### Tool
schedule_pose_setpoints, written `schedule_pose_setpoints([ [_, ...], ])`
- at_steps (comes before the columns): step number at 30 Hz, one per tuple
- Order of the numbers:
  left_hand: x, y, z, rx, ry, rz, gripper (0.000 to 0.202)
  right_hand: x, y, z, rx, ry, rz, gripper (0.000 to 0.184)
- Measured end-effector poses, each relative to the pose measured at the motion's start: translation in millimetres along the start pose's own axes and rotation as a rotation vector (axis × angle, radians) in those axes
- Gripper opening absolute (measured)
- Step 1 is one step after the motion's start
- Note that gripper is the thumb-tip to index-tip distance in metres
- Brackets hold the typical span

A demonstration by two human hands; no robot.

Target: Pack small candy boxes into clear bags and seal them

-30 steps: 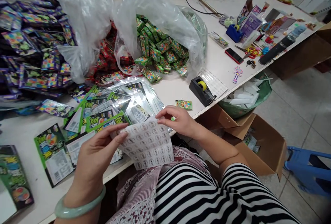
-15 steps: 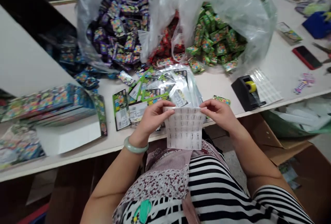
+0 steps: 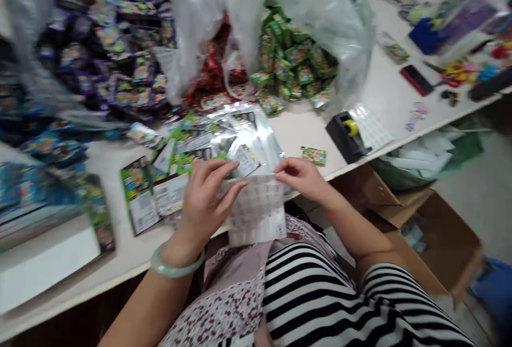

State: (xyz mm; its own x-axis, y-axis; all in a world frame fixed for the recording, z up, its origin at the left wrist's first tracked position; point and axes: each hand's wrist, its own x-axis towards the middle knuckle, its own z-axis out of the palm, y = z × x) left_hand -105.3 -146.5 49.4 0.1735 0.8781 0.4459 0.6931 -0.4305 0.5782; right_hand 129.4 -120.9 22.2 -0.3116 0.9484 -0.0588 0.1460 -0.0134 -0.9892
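Observation:
A white sheet of small printed stickers (image 3: 258, 211) hangs over the table's front edge, in front of my apron. My right hand (image 3: 302, 179) pinches its upper right corner between thumb and fingertips. At the sheet's upper left is my left hand (image 3: 208, 197), its thumb and index finger apart and nothing visible between them. Flat printed pouches (image 3: 140, 192) with green and black fronts and barcode panels lie just beyond the hands. Among them are shiny clear-silver pouches (image 3: 260, 128). One small green packet (image 3: 314, 156) sits alone to the right.
Large plastic bags at the back hold purple packets (image 3: 116, 53), red packets (image 3: 212, 69) and green packets (image 3: 296, 58). A black tape dispenser (image 3: 346, 136) stands on another sticker sheet (image 3: 370, 125). An open display box (image 3: 52, 256) is at left. Cardboard boxes (image 3: 444, 240) stand below right.
The view has swung left-to-right, shifting the table leftward. My left hand has come off the sheet's upper left corner and its fingers have parted; my right hand still pinches the other corner.

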Motion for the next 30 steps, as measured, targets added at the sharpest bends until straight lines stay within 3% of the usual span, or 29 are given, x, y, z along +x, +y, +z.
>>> schedule_pose_setpoints([
  [3, 9.4, 2.6, 13.9, 0.038, -0.144, 0.163, 0.018, 3.8, -2.4, 3.3, 0.011, -0.029, 0.009, 0.015],
  [6, 15.4, -0.2, 23.3, 0.086, -0.151, 0.257, 0.016, 3.6, -3.6, -0.3, 0.059, -0.036, 0.017, 0.011],
  [10, 17.8, -3.3, 22.6, 0.184, -0.157, 0.302, 0.018, 0.7, -2.4, -5.4, 0.19, -0.064, 0.048, 0.01],
  [15, 14.3, 2.0, 18.6, -0.078, -0.282, 0.068, 0.015, 3.7, 3.0, -2.2, 0.279, -0.06, 0.072, 0.025],
  [19, 9.7, 2.5, 18.3, -0.229, -0.264, -0.144, 0.018, 4.6, 6.3, -1.5, 0.295, -0.032, 0.065, 0.019],
  [30, 11.9, 1.5, 16.6, -0.257, -0.285, -0.22, 0.019, 4.7, 10.1, -1.5, 0.264, -0.061, 0.06, 0.02],
])
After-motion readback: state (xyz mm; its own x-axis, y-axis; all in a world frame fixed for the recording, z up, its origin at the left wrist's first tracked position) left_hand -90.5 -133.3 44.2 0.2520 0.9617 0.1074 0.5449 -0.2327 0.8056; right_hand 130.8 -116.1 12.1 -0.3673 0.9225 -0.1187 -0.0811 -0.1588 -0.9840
